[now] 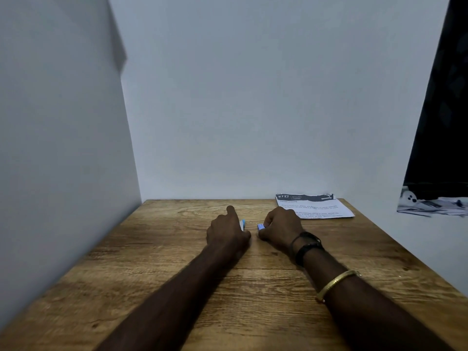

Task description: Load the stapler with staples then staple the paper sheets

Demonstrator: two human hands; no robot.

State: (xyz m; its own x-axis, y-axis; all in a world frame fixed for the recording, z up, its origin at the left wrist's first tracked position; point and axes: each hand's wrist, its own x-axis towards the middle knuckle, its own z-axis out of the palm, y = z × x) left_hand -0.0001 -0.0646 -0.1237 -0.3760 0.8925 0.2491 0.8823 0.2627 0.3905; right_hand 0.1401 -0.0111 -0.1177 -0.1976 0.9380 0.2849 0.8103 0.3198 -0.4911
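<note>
Seemingly left hand (226, 233), right hand (281, 228) pinch blue blocks (260, 226).

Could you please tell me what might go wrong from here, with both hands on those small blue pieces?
1. The left hand grips a blue-and-white piece and the right hand pinches a blue piece. Both pieces are small and mostly hidden by the fingers, so either could slip and drop onto the table.
2. The paper sheets lie by the table's far right edge, so a sweep of the right arm could push them off.
</note>
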